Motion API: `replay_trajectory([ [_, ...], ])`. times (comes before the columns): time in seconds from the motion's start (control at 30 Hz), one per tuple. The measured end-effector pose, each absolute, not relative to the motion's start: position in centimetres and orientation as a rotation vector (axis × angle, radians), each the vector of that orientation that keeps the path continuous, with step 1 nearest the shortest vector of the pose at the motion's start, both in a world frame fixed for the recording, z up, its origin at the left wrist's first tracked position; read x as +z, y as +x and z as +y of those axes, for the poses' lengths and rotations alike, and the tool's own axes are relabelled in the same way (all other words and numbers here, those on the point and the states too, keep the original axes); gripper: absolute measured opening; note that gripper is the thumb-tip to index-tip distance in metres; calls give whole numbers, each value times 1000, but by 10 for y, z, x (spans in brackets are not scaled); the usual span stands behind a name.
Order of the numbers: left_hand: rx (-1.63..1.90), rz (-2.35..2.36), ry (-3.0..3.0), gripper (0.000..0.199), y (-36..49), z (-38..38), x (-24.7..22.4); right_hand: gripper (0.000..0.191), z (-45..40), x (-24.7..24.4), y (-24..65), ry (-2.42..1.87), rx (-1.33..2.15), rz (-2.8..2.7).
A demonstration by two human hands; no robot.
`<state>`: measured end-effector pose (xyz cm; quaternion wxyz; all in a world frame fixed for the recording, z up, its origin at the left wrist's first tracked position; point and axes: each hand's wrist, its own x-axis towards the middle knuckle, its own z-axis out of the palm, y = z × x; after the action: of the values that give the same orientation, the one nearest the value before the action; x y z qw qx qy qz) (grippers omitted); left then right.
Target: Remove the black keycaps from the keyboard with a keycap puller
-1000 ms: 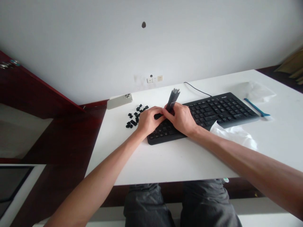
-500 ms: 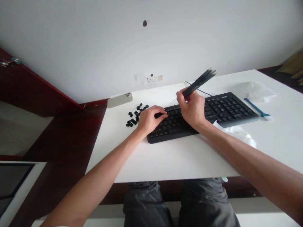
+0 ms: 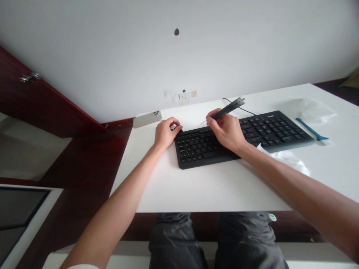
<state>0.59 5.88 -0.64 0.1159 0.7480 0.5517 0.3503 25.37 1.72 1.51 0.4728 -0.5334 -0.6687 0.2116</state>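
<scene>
"What's the big picture?"

"A white bench (image 3: pixel 213 186) against a pale wall, with a dark red cabinet (image 3: pixel 42 93) off past its left edge and a person's dark trousers (image 3: pixel 176 243) below the front edge"

"And what's on the bench?"

"A black keyboard (image 3: pixel 202 149) sits mid-bench, nearer the back edge, with its cable (image 3: pixel 238 102) curving away behind it. A pale phone (image 3: pixel 147 119) lies face down by the back left corner, and a clear plastic bag (image 3: pixel 308 108) lies toward the back right. A blue pry tool (image 3: pixel 311 129) lies just past the keyboard's right end, and a crumpled white plastic sheet (image 3: pixel 288 158) touches its front edge"

"Where are the hands?"

"The left hand (image 3: pixel 165 133) is curled and narrow at the keyboard's top left corner. Its fingertips are bunched there, and I can't tell whether it holds anything small"

"And the right?"

"The right hand (image 3: pixel 227 130) is over the keyboard's upper middle, pinching a slim dark tool (image 3: pixel 227 110) between thumb and fingers. The tool lies tilted and clear of the keys, with its needle-thin tip (image 3: pixel 203 123) pointing left, above the keyboard's back edge"
</scene>
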Motion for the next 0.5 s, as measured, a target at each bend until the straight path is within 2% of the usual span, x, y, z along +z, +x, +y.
replay_trajectory([
  [0.23, 895, 1667, 2275, 5, 0, 62, -8, 21, 21, 12, 252, -1193, 735, -1651],
  [0.5, 895, 1637, 2256, 6, -1, 63, -7, 30, 17, 14, 253, -1210, 761, -1806],
])
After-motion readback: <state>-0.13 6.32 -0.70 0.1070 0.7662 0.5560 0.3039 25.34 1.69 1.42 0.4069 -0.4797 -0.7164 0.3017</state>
